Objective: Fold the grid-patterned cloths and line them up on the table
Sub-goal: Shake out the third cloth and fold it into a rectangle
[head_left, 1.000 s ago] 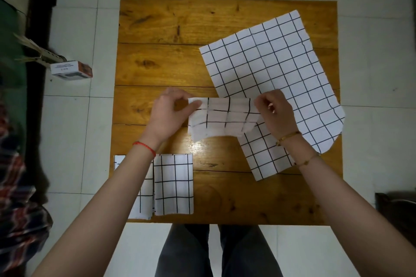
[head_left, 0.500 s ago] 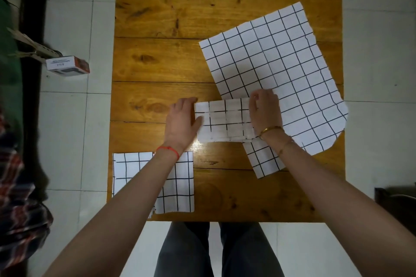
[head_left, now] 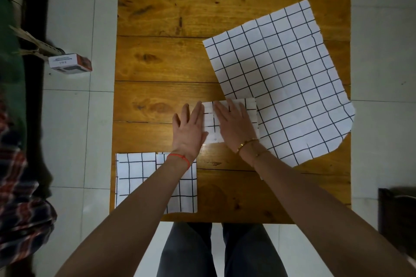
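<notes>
hands flat on a folded cloth

the right hand [head_left: 234,122] lies flat, fingers straight, pressing the small folded cloth [head_left: 251,111] at mid-bench. the left hand [head_left: 190,128] is flat too, fingers straight, beside it, fingertips touching the cloth's left edge. this cloth overlaps the near corner of a big unfolded cloth [head_left: 281,78] spread to the right. two folded cloths [head_left: 135,177] sit side by side at the near left corner of the bench [head_left: 162,56], partly under the left forearm.

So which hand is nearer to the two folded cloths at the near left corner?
Left. The left hand is just above the folded cloths, its forearm crossing them; the right hand is farther right.
</notes>
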`<control>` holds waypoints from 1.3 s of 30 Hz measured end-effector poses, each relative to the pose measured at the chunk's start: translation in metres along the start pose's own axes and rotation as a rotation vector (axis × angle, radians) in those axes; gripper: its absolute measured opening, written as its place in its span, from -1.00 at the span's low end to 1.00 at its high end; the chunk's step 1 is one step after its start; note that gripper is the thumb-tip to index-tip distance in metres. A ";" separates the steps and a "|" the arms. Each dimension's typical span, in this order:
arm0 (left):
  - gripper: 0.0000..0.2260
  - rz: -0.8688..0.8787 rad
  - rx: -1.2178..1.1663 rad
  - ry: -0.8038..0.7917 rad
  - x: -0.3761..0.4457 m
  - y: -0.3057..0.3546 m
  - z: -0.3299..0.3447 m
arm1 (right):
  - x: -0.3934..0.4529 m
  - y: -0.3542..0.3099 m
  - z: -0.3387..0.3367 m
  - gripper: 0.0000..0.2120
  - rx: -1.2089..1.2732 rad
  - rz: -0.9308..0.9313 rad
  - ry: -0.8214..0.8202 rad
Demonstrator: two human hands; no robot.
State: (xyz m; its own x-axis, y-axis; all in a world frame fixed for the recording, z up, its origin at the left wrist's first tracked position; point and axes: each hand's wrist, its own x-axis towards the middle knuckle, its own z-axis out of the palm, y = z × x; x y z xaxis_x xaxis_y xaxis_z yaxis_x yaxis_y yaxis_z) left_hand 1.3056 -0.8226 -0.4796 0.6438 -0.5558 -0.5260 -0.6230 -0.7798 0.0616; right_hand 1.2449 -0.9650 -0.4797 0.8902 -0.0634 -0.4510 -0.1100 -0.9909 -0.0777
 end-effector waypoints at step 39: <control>-0.45 0.011 0.025 -0.125 -0.078 0.022 0.022 | -0.108 0.041 0.037 -0.50 -0.121 0.027 0.011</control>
State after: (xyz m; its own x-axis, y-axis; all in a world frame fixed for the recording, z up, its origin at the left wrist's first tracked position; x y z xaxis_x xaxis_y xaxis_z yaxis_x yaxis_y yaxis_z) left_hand 1.2317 -0.7897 -0.4562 0.5773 -0.5233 -0.6267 -0.6418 -0.7654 0.0479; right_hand 1.1278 -0.9944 -0.4676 0.8926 -0.0905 -0.4416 -0.0800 -0.9959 0.0422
